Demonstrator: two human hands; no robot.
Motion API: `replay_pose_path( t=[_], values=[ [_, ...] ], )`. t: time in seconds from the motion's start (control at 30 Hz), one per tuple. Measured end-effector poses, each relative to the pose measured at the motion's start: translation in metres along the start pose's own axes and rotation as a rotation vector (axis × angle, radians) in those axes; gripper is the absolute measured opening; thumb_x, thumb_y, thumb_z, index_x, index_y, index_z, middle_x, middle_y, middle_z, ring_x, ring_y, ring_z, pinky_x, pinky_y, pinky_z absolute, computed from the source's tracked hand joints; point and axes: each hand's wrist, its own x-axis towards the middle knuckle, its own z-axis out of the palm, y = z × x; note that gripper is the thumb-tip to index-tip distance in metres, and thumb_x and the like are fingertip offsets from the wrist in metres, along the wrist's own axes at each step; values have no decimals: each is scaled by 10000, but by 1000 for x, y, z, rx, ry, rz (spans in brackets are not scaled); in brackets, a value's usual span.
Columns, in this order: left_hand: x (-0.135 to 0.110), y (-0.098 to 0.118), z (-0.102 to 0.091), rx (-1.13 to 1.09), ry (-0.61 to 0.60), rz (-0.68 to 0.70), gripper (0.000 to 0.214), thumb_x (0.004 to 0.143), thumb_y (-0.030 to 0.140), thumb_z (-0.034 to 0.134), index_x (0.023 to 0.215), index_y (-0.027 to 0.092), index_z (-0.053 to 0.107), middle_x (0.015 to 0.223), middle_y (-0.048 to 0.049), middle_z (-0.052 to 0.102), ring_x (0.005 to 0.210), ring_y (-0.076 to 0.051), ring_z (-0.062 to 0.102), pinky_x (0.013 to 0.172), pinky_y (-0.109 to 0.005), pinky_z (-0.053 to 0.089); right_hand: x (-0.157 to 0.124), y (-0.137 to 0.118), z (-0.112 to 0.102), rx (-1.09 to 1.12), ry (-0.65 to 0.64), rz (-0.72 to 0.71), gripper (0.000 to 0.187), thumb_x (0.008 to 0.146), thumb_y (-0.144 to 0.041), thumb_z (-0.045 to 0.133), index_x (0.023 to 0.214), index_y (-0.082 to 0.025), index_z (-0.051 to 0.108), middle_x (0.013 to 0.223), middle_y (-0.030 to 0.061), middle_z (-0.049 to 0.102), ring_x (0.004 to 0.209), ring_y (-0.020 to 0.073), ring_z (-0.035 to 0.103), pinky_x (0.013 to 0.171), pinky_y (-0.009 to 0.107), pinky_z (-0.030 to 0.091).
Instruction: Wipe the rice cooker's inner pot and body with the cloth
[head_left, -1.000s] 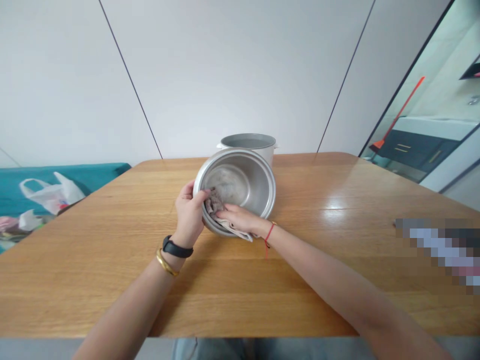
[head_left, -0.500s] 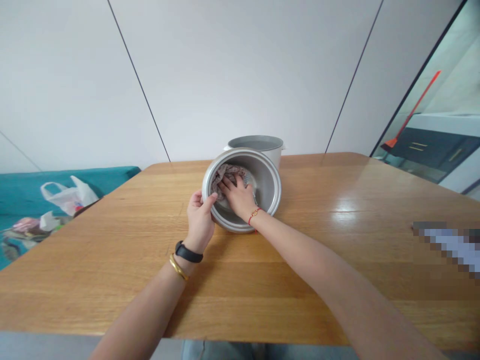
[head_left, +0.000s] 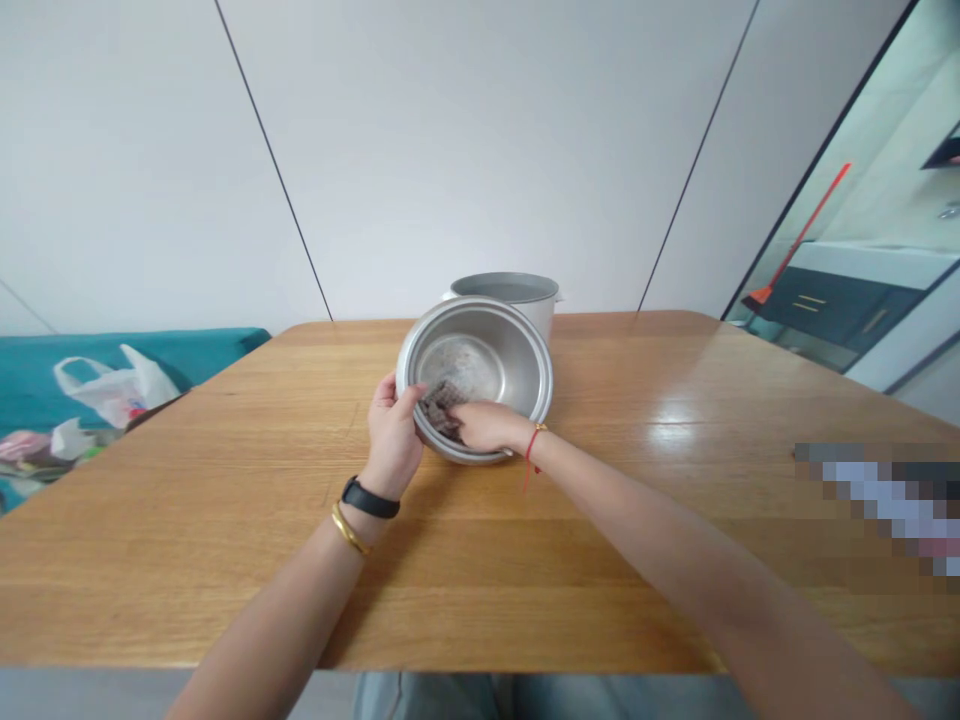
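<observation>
A round silver metal inner pot (head_left: 523, 365) is tilted on the table with its open mouth facing me. My left hand (head_left: 395, 432) grips the pot's left rim, thumb on the front and fingers behind. Inside the pot, at the lower left wall, my right hand (head_left: 487, 426) presses a crumpled brownish-grey cloth (head_left: 442, 408); its fingertips are partly hidden in the cloth. Right behind the pot stands a white rice cooker body (head_left: 541, 310) with a grey inside, partly covered by the pot.
The wooden table (head_left: 247, 500) reaches back to a pale panelled wall (head_left: 480, 130). At left, a white plastic bag (head_left: 124, 390) and other items lie on a teal sofa (head_left: 210, 350). A blurred-out object (head_left: 885, 500) lies at the right. A red broom (head_left: 802, 235) leans beyond the doorway.
My right hand and the cloth have moved from the pot's bottom and upper left down to its lower left wall. The left hand keeps its hold on the rim. The view has shifted slightly right.
</observation>
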Motion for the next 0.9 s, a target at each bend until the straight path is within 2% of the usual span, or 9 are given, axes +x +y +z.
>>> replay_pose_path(
  t=[0.13,0.2,0.27,0.4,0.53,0.63,0.73,0.8,0.9],
  values=[
    [4,2,-6,-4,-107,11,503,612,179,825,1101,251,737,1122,-24,767,983,-176,711,891,-280,559,29,2,24,683,213,-121,421,946,-144,541,1340,-136,689,1355,119,721,1256,239,671,1108,364,499],
    [5,2,-9,-12,-146,1,572,612,170,836,1169,266,746,1231,-46,761,1106,-218,711,973,-315,558,36,-5,37,859,386,-133,481,957,-161,524,1427,-142,623,1433,117,674,1330,232,623,1164,374,459],
    [5,2,-10,-20,-179,-19,631,614,181,865,1226,274,743,1273,-60,756,1185,-250,698,1032,-348,547,34,-14,47,877,552,-192,502,984,-189,485,1477,-161,577,1486,109,633,1384,219,575,1205,368,416],
    [1,2,-7,-6,-254,-44,621,635,267,933,1229,265,751,1301,-77,750,1234,-272,684,1084,-378,530,15,-24,54,568,789,-221,516,1028,-211,366,1509,-189,554,1497,121,605,1426,229,507,1227,402,376],
    [-6,1,-3,0,-318,-29,532,654,376,958,1134,245,770,1284,-97,751,1234,-283,682,1058,-381,546,-2,-19,46,102,874,-159,613,1040,-214,323,1648,-199,404,1648,128,433,1566,293,265,1274,519,256],
    [-9,0,-1,12,-334,-57,465,662,385,952,1062,232,768,1161,-95,781,1098,-270,729,984,-384,577,-9,-7,23,-213,816,-142,620,1043,-207,367,1638,-371,422,1699,31,381,1546,338,227,1251,588,221],
    [-12,1,0,59,-316,-43,512,663,278,914,1150,244,761,1160,-73,784,1042,-252,737,949,-375,584,-17,6,-10,-408,779,-96,649,1048,-226,404,1628,-514,360,1708,-22,373,1502,363,242,1178,641,253],
    [-13,3,1,90,-312,-20,593,662,206,867,1241,258,747,1235,-67,770,1107,-258,722,972,-361,574,-25,15,-31,-465,822,14,675,1040,-238,429,1648,-504,308,1716,14,353,1486,387,250,1133,675,260],
    [-14,5,2,118,-296,-17,646,661,165,824,1295,254,735,1306,-67,747,1171,-269,700,989,-351,565,-42,32,-53,-490,917,252,697,994,-234,510,1656,-385,352,1671,125,394,1436,432,322,1098,703,268]
  ],
)
